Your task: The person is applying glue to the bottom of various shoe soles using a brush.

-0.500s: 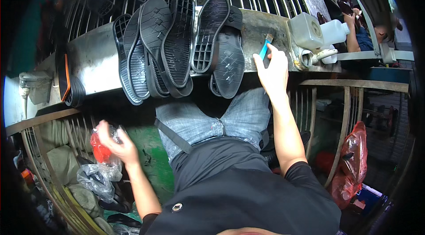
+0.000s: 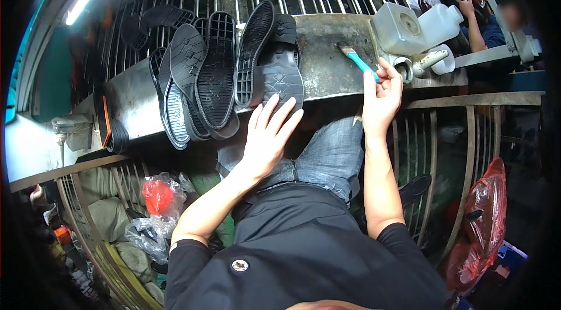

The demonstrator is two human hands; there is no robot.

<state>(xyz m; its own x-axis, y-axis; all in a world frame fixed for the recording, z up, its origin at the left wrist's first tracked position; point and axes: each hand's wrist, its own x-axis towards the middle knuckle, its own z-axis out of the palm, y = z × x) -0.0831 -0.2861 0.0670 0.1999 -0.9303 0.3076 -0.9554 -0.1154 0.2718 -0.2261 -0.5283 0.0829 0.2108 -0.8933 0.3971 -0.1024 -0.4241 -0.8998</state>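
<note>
Left hand (image 2: 266,143): fingers spread, grasping nothing; tips overlap the lower end of a black, grid-and-ridge patterned shoe sole (image 2: 283,79) at its 12 to 1 o'clock. Contact: cannot tell. Right hand (image 2: 383,97), at left hand's 2 o'clock: thumb and fingers pinched on the tail of a flat, bright-blue-handled brush (image 2: 363,66); dark-tipped bristles point between 10 and 11 o'clock, above a stained grey bench (image 2: 321,76). Milky square plastic container (image 2: 397,29) at right hand's 12 to 1 o'clock.

Risks (judged): sole seems to jut past the bench's front edge, so pressing its near end could tip it off. Tail-end pinch gives little control; brush might swivel and smear.

Versus 0.5 s ago: left hand has come from beside the clear plastic bag with red contents (image 2: 158,196), at 8 o'clock, to the sole; bristles have swung anticlockwise from about 12 o'clock.
</note>
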